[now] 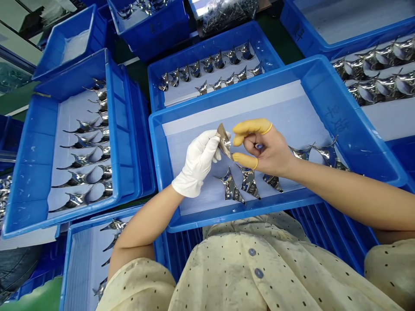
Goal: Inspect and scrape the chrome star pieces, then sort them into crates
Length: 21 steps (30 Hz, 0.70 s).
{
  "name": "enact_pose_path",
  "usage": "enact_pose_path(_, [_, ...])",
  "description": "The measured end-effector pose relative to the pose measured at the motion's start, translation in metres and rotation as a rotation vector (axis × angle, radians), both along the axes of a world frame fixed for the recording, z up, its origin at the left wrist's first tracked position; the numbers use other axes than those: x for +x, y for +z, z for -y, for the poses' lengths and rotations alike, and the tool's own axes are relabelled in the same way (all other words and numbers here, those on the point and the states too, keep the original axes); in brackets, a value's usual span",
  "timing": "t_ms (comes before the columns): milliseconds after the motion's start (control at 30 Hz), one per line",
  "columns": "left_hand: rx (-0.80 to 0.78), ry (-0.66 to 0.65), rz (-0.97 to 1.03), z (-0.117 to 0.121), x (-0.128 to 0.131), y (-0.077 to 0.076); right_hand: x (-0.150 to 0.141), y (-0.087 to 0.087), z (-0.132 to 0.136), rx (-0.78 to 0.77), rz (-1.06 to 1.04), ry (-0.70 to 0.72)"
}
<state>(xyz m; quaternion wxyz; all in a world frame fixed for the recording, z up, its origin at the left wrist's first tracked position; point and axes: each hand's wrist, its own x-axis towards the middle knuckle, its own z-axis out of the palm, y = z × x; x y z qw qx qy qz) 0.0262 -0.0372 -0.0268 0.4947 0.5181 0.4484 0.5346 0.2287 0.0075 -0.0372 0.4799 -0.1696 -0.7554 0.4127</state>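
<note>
From the head view, the central blue plastic tray point(236, 84) filled the middle of the frame, and both hands worked over it. The left grip point(197, 164), in a white cotton glove, was pressed together, pinching a curved, mirror-bright metal piece point(224, 140) by its left edge. The piece was held in the air above the tray's white liner sheet point(246, 112), and its dull brownish face was turned up. The right grip point(269, 149) was bare apart from yellow finger cots point(249, 128) on the thumb and forefinger. These two digits were spread in a wide C: the thumb tip touched the piece's lower point, and the forefinger tip sat just beside its right side. A small blue spot point(258, 147) showed among the curled fingers, too small to identify.

Inside the central tray, three similar polished pieces point(249, 182) lay just below the hands, and more pieces point(327, 155) lay to the right of the right grip. Other blue trays holding rows of such pieces surrounded it: one to the left point(125, 129), one beyond it point(207, 47), one to the right point(356, 45), and one below and to the left point(69, 259). A cream dotted shirt point(246, 276) filled the bottom edge, below the central tray.
</note>
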Motion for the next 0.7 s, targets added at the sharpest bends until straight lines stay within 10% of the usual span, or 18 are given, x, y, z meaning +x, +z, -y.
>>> enact_pose_path(700, [-0.263,-0.294,0.445,0.002,0.012,0.006,0.000,-0.003,0.000,0.329,0.210,-0.237])
